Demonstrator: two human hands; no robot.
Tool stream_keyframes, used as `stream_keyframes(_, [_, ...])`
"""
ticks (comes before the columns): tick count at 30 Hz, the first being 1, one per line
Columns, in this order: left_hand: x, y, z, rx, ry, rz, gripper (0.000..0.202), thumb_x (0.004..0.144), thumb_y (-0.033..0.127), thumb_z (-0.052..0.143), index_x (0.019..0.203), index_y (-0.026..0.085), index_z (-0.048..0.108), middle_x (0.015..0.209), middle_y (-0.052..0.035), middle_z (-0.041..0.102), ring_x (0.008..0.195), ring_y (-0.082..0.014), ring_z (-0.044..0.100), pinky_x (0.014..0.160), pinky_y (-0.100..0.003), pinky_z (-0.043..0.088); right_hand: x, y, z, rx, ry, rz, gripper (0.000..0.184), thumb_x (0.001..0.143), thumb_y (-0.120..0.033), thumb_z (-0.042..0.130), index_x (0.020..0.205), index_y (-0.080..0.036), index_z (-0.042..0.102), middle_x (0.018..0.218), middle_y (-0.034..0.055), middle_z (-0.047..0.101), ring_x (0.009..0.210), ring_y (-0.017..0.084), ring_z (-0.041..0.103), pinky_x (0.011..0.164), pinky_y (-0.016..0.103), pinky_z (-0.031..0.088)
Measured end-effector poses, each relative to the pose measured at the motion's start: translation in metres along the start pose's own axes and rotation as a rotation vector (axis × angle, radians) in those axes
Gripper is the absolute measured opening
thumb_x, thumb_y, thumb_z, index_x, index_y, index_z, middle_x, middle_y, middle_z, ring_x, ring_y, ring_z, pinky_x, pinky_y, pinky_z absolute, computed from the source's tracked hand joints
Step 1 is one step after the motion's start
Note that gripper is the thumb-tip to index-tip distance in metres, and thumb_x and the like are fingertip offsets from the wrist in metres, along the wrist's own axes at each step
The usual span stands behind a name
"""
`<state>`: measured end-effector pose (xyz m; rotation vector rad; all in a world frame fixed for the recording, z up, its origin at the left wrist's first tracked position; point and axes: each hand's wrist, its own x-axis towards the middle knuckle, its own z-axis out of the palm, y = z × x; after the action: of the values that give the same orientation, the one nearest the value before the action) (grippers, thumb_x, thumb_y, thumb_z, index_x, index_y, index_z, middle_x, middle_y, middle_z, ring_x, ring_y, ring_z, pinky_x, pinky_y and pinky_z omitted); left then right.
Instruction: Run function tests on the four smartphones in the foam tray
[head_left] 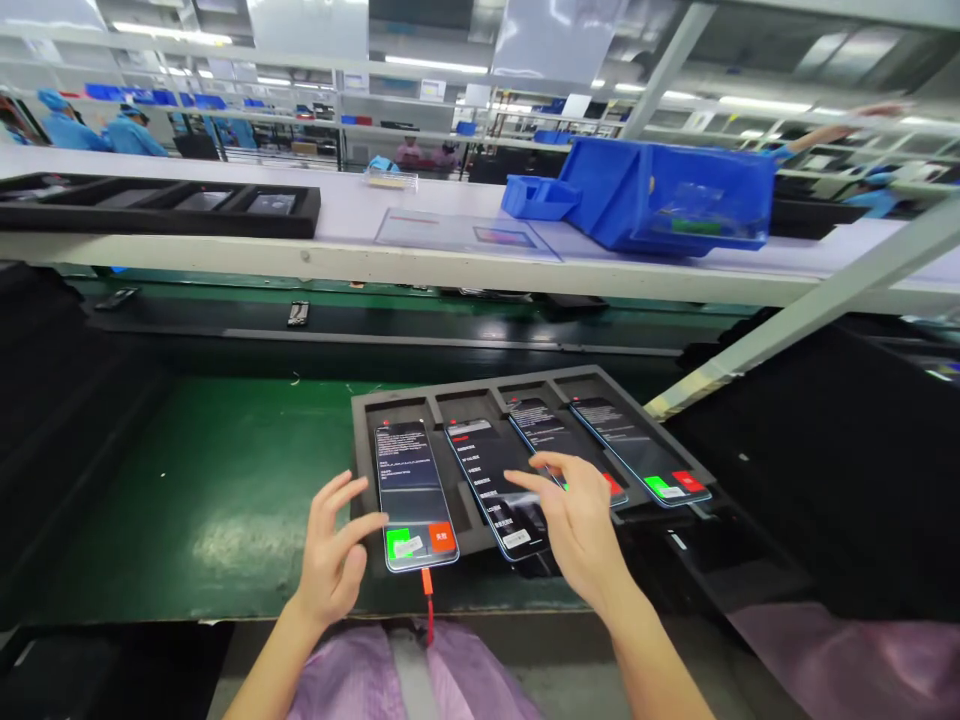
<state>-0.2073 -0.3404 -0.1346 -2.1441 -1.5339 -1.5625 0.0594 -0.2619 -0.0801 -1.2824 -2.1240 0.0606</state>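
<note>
Head view. We see a dark foam tray (465, 386) lying on the green belt (225, 480), toward 5 o'clock from the centre of the view. It carries four lit phones side by side in its slots.

The left hand (334, 555) sits at 9 o'clock of the first phone (412, 490). It is open, with the fingers spread and lightly curled, and it grasps nothing. Its thumb reaches the phone's left edge beside the green on-screen button; we cannot tell whether it presses.

The right hand (574, 520) is also open and empty. It hovers palm down over the tray's near rim, and its forefinger stretches toward 10 o'clock over the screen of the second phone (491, 475). Its other fingers partly cover the lower end of the third phone (544, 425). The fourth phone (637, 450) lies uncovered at 2 o'clock of this hand.

A red cable (428, 600) leaves the first phone at 6 o'clock. A blue bin (667, 195) stands on the white shelf (225, 225) at 1 o'clock.
</note>
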Motion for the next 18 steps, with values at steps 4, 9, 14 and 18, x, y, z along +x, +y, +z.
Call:
stream_keyframes(4, [-0.015, 0.002, 0.0, 0.096, 0.118, 0.185, 0.04, 0.088, 0.044, 0.029, 0.096, 0.027, 0.064, 0.107, -0.0081, 0.056, 0.11, -0.0261, 0.047, 0.086, -0.043, 0.042, -0.033, 0.009, 0.001, 0.005, 0.11, 0.033, 0.042, 0.089, -0.025, 0.03, 0.084, -0.027, 0.071, 0.091, 0.004, 0.056, 0.084, 0.018, 0.05, 0.083, 0.039, 0.037])
stream_keyframes(9, [-0.017, -0.001, 0.007, 0.228, 0.136, 0.288, 0.035, 0.083, 0.049, 0.036, 0.087, 0.029, 0.065, 0.094, -0.0071, 0.056, 0.101, -0.0252, 0.048, 0.082, -0.04, 0.042, -0.049, 0.005, 0.002, -0.009, 0.083, -0.093, 0.039, 0.086, -0.02, 0.032, 0.092, -0.028, 0.07, 0.093, 0.0044, 0.055, 0.088, 0.018, 0.05, 0.089, 0.041, 0.037])
stream_keyframes(14, [-0.017, -0.005, 0.012, 0.264, 0.137, 0.29, 0.013, 0.072, 0.03, 0.053, 0.078, 0.031, 0.065, 0.086, -0.0046, 0.057, 0.092, -0.0228, 0.051, 0.078, -0.038, 0.045, -0.051, -0.009, 0.003, -0.072, 0.027, -0.13, 0.039, 0.086, -0.021, 0.033, 0.097, -0.032, 0.069, 0.111, 0.0043, 0.052, 0.104, 0.021, 0.046, 0.094, 0.044, 0.035])
stream_keyframes(18, [-0.018, -0.009, 0.015, 0.222, 0.154, 0.309, 0.016, 0.072, 0.04, 0.053, 0.078, 0.031, 0.064, 0.084, -0.0044, 0.057, 0.087, -0.0233, 0.054, 0.073, -0.038, 0.047, -0.055, 0.0, -0.003, -0.14, 0.228, -0.035, 0.042, 0.088, -0.021, 0.029, 0.097, -0.025, 0.069, 0.112, 0.0078, 0.05, 0.104, 0.023, 0.044, 0.094, 0.045, 0.035])
